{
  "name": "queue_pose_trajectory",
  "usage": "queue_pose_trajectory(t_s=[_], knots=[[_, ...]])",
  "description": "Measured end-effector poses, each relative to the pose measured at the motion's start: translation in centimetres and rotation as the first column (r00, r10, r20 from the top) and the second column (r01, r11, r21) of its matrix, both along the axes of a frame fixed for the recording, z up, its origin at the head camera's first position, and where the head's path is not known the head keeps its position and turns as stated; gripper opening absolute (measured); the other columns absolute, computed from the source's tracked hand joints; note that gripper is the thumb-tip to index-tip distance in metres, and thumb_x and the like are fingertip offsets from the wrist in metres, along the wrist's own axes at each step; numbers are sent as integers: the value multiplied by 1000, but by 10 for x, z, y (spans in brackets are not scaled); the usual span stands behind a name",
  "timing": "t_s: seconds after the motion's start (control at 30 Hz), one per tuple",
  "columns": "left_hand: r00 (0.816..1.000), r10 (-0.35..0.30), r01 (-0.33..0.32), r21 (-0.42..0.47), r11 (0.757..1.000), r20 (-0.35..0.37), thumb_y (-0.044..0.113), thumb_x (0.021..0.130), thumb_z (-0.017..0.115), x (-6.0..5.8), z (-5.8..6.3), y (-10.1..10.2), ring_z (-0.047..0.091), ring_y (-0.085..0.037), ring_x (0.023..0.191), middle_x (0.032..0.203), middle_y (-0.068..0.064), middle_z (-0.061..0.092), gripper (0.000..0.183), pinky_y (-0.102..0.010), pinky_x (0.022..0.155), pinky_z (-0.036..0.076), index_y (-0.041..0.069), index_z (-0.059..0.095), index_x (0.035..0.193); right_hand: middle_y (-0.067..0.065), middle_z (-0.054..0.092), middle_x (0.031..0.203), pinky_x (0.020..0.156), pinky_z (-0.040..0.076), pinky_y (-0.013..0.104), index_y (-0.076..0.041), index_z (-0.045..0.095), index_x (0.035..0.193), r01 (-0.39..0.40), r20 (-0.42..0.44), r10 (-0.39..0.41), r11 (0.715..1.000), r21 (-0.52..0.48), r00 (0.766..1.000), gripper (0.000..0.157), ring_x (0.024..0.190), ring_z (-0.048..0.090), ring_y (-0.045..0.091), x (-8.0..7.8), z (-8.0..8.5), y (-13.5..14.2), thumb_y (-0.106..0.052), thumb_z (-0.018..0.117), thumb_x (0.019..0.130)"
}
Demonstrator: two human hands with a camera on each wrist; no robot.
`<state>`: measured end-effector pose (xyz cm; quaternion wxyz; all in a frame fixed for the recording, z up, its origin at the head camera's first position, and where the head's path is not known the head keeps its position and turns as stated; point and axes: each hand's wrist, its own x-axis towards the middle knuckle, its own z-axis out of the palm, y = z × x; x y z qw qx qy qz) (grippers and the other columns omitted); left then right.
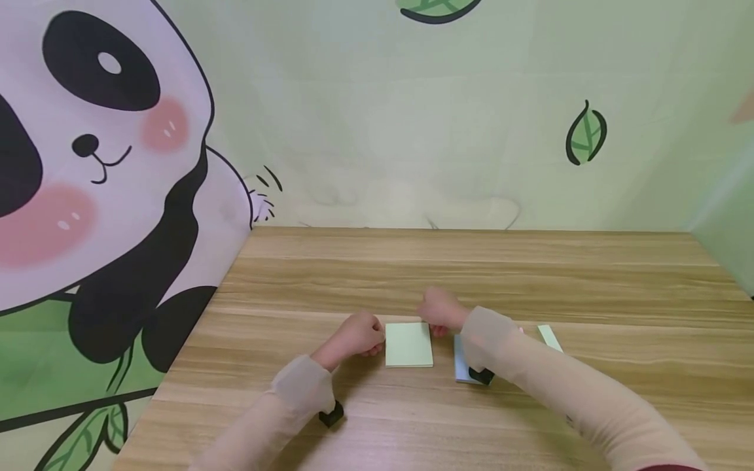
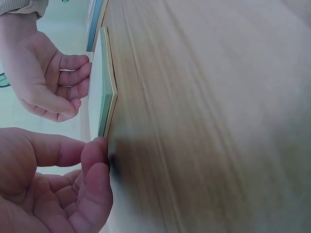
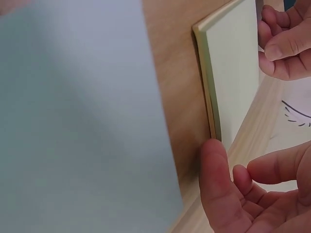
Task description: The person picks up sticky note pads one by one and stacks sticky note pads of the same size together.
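Note:
A pale green sticky-note pad [image 1: 409, 345] lies flat on the wooden table between the two hands. My left hand [image 1: 360, 332] is at the pad's left side, its fingers loosely bent. In the left wrist view, the left fingertips [image 2: 98, 148] are right at the pad's near corner. My right hand [image 1: 440, 309] is by the far right corner. One right fingertip [image 3: 214, 148] meets the pad's edge in the right wrist view, while the thumb stays off the pad. Beside it, partly under the right forearm, lies a blue pad [image 1: 463, 360].
A pale green strip [image 1: 550, 337] lies right of the blue pad, partly behind the right sleeve. The wooden table [image 1: 471, 261] runs back to a wall printed with a panda [image 1: 118, 131] and leaves. Black wrist devices [image 1: 332, 415] sit under both cuffs.

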<state>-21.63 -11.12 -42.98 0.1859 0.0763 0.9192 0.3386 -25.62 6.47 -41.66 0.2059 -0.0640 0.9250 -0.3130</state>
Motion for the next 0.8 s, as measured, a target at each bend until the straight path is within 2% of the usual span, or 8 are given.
queue_pose_trajectory(t_s=[0.2, 0.3, 0.4, 0.47, 0.57, 0.7, 0.8], knots=[[1000, 19, -19, 12, 1000, 19, 5, 81, 49, 1, -2, 1, 50, -9, 48, 56, -1, 56, 15, -20, 46, 45, 3, 58, 69, 7, 51, 50, 37, 45, 25, 1, 51, 74, 3, 32, -2, 999, -41, 999, 14, 37, 50, 14, 4, 4, 1, -6, 42, 83], [1000, 17, -18, 14, 1000, 17, 5, 81, 49, 2, -2, 1, 50, -9, 47, 56, -1, 55, 16, -21, 46, 45, 3, 57, 68, 7, 51, 52, 38, 45, 25, 8, 52, 93, 17, 66, -13, 998, -59, 998, 20, 38, 50, 14, 5, 4, 2, -6, 41, 84], [1000, 9, -9, 14, 1000, 7, 5, 81, 49, 3, -2, 1, 50, -9, 46, 56, -1, 55, 16, -21, 46, 45, 4, 57, 67, 7, 51, 53, 39, 45, 24, 13, 44, 114, 23, 96, -16, 997, -71, 995, 35, 39, 50, 14, 6, 6, 3, -6, 41, 86], [1000, 5, -5, 10, 1000, 8, 5, 82, 49, 4, -2, 1, 50, -9, 47, 56, -1, 55, 16, -21, 46, 45, 4, 57, 67, 7, 51, 54, 39, 45, 24, 12, 40, 120, 22, 106, -15, 997, -70, 994, 39, 40, 50, 14, 7, 7, 3, -8, 40, 87], [1000, 0, 0, -5, 1000, 21, 6, 83, 50, 6, -1, 0, 50, -10, 48, 56, -1, 55, 18, -21, 47, 45, 4, 57, 67, 7, 51, 56, 41, 46, 25, 10, 44, 117, 14, 115, -7, 998, -66, 993, 35, 41, 50, 14, 10, 8, 4, -9, 40, 87], [999, -14, 15, -25, 1000, 40, 7, 84, 51, 11, 2, -1, 51, -11, 50, 56, -2, 54, 19, -22, 47, 44, 5, 56, 66, 8, 52, 58, 42, 47, 26, 4, 51, 95, 13, 131, -4, 998, -69, 991, 18, 43, 52, 16, 13, 8, 6, -8, 40, 87], [999, -28, 29, -27, 999, 32, 8, 83, 52, 14, 3, -1, 51, -11, 50, 56, -2, 54, 18, -23, 47, 45, 5, 57, 66, 9, 53, 58, 43, 47, 27, 0, 49, 84, 17, 147, -6, 997, -76, 989, 11, 43, 53, 16, 15, 8, 6, -7, 41, 86]])
